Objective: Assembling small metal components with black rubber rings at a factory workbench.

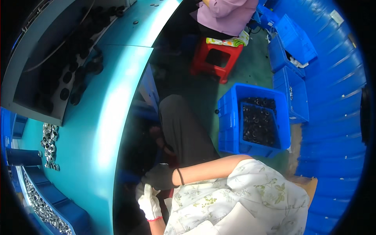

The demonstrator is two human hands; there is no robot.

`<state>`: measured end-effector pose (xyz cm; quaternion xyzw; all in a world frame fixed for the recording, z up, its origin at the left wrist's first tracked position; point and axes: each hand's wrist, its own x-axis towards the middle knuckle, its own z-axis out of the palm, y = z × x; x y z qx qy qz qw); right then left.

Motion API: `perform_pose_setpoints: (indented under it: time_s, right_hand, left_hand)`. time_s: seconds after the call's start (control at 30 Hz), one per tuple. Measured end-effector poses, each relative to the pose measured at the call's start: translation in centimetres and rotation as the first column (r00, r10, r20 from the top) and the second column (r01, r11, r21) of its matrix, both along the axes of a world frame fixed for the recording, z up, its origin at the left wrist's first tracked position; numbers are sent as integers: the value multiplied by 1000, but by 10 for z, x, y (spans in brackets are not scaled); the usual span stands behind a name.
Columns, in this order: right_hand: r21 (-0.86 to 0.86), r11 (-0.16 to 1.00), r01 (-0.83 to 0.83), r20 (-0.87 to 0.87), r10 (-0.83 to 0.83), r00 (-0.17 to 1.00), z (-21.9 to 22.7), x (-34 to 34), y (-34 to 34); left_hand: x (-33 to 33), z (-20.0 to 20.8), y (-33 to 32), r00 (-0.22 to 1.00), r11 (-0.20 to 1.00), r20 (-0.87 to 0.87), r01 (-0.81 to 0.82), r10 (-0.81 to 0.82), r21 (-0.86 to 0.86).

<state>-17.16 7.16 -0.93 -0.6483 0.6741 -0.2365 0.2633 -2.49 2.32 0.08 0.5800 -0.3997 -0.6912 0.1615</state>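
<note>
My left hand (148, 203) wears a white knitted glove with a pink-red cuff. Over its fingertips lies my right hand (159, 177), in a dark glove, with a dark band round the wrist. The two hands touch, low beside the table edge and in front of my body. Both look closed, fingers curled in toward each other. What lies between them, if anything, is hidden. A small shiny edge shows at the top of the dark glove, too small to name.
The teal table (84, 152) bears a row of shiny metal rings (49, 147). Black round parts (64, 93) lie in a grey housing (29, 111). Blue bins (72, 209) stand at left. A blue crate (227, 137) of black rings stands right. Ahead, a person (227, 17) sits on a red stool (199, 58).
</note>
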Motion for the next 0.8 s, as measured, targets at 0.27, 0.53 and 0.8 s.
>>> perform_pose_setpoints:
  time_s: [0.27,0.53,0.8]
  right_hand:
    - [105,993,60,455,-102,885,14,-31,13]
    - [-324,746,581,398,-450,799,67,-79,84]
    - [-41,387,921,537,-769,347,36,-127,144]
  left_hand:
    - [-21,19,-7,971,995,-221,81,-91,-52]
    - [-19,26,-9,974,992,-207,75,-95,-102]
    - [-32,25,-9,945,992,-302,123,-127,-33]
